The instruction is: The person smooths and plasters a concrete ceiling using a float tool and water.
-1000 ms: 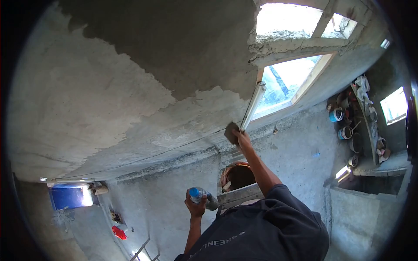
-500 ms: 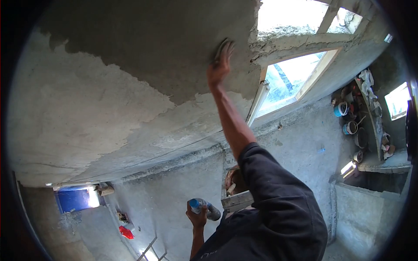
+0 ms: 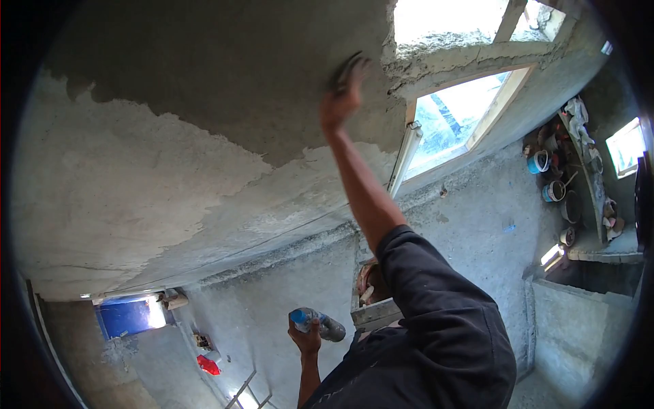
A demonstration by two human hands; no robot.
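Observation:
My right hand (image 3: pixel 344 99) is raised against the wall, its fingers closed round a dark flat pad (image 3: pixel 343 71) that is blurred by motion. The pad lies on damp, dark plaster (image 3: pixel 225 68), which meets paler dry wall (image 3: pixel 136 170) along a ragged edge. Lower down, my left hand (image 3: pixel 305 337) grips a clear plastic bottle (image 3: pixel 331 328) with a blue cap, tilted and away from the wall. What fills the bottle looks greyish.
A framed window (image 3: pixel 456 116) and a rough-edged opening (image 3: pixel 449 27) are right of my raised hand. Buckets (image 3: pixel 538 163) stand by a board at far right. A wooden box (image 3: pixel 378 311) is below my arm, and a red thing (image 3: pixel 208 365) lies at lower left.
My right hand and the pad have shifted slightly left over the damp plaster. The view has moved a little, and my left hand still holds the bottle.

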